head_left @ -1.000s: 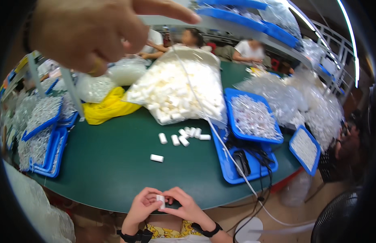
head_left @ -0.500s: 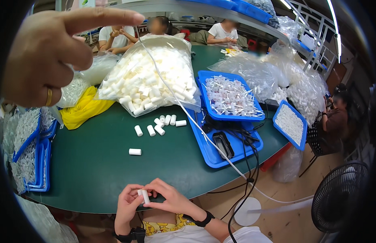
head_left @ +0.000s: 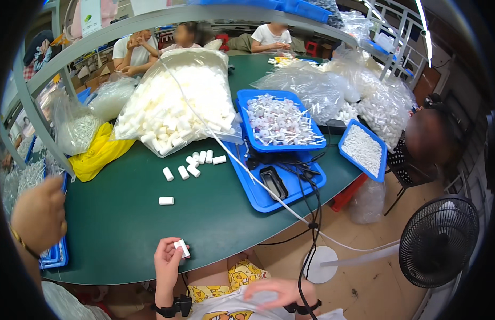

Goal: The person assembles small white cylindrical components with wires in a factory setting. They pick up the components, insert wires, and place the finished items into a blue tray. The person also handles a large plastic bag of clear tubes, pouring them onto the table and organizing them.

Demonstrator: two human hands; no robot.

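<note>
At the table's near edge my left hand [head_left: 167, 258] is closed on a white cylinder [head_left: 182, 248], pinching it between thumb and fingers; a second small white piece may sit against it, but I cannot tell. My right hand [head_left: 282, 292] is over my lap, away from the table, slightly blurred, with its fingers stretched out and nothing seen in them. A single white cylinder [head_left: 166, 201] lies on its side beyond my left hand. Farther off is a loose group of several more white cylinders [head_left: 193, 170] on the green tabletop [head_left: 114, 224].
A large clear bag of white cylinders [head_left: 175, 106] stands behind. Right of it are stacked blue trays [head_left: 282, 144] with small stemmed parts and black cables [head_left: 311, 197]. Another person's hand [head_left: 42, 216] reaches in at left. A black fan [head_left: 438, 240] stands at right.
My right hand has left the white piece and moved right, down over my lap. My left hand keeps hold. The other person's hand has dropped from upper left to lower left. The view has shifted.
</note>
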